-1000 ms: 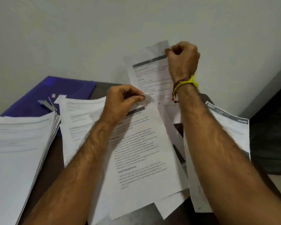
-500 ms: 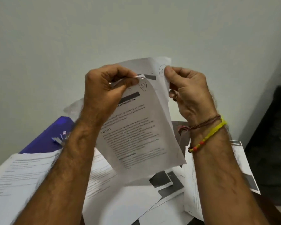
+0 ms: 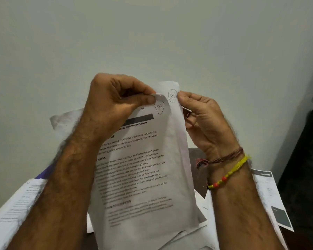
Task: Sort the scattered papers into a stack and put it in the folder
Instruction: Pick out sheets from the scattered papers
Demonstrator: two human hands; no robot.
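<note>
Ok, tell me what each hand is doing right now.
Left hand: pinches the top edge of the front printed sheet.
Right hand: pinches the top of the rear sheet.

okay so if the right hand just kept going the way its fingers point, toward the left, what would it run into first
Probably the rear white printed sheet that the right hand already pinches at its top edge, then the front white printed sheet and the left hand gripping it. Depth between the sheets is unclear.
</note>
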